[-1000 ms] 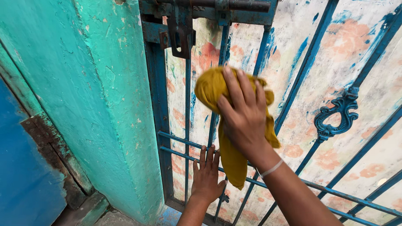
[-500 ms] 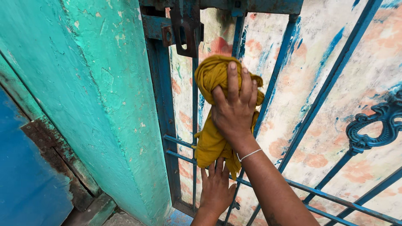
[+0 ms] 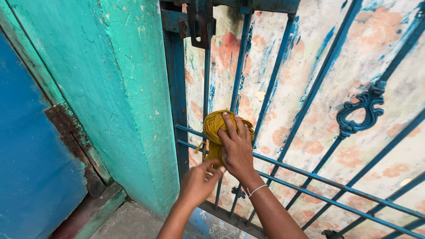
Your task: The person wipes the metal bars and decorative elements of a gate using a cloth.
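We press a bunched mustard-yellow cloth (image 3: 215,127) against the blue gate bars (image 3: 241,66), just above the two horizontal rails (image 3: 310,177) near the gate's lower left. Our right hand (image 3: 237,148) is closed over the wad; our left hand (image 3: 199,181) pinches its hanging tail. The cloth looks soft, light and limp, best gripped as a bundle. Half a second ago it was higher on the bars, below the latch (image 3: 199,22), and our left hand lay flat against the gate.

I see a chipped turquoise wall pillar (image 3: 119,88) filling the left, with a blue door (image 3: 31,155) and its rusted hinge (image 3: 71,132) beside it. Grey concrete floor (image 3: 133,221) lies below. Daylight falls evenly on the peeling cream-and-orange wall (image 3: 310,79) at right.
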